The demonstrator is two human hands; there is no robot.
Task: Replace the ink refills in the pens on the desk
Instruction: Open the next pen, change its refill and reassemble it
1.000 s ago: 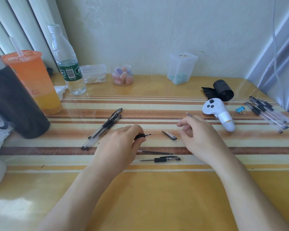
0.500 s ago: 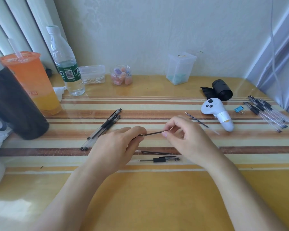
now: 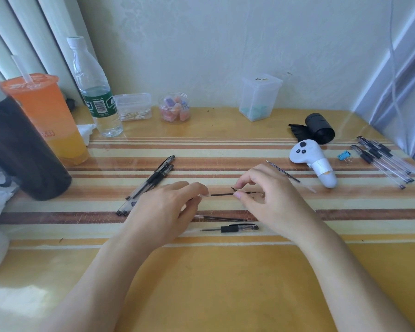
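My left hand (image 3: pixel 168 209) grips a clear pen barrel whose open end shows at my fingertips. My right hand (image 3: pixel 271 200) pinches a thin black ink refill (image 3: pixel 222 194) that runs level between both hands, its left end at the barrel's mouth. Just below my hands lie a loose refill (image 3: pixel 222 218) and a pen front section with black grip and cap (image 3: pixel 235 228). Another refill (image 3: pixel 285 173) lies beyond my right hand. Three assembled black pens (image 3: pixel 151 182) lie at the left, and several more pens (image 3: pixel 386 161) at the far right.
At the left stand a black flask (image 3: pixel 19 149), an orange drink cup (image 3: pixel 48 118) and a water bottle (image 3: pixel 96 92). Small clear boxes (image 3: pixel 259 97) and a jar (image 3: pixel 175 107) line the wall. A white controller (image 3: pixel 314 161), black roll (image 3: pixel 319 128) and blue clip (image 3: pixel 344 155) sit right.
My right hand left a refill on the desk behind it, came to the left hand and pinched the refill in the barrel; more of that refill now shows between the hands.
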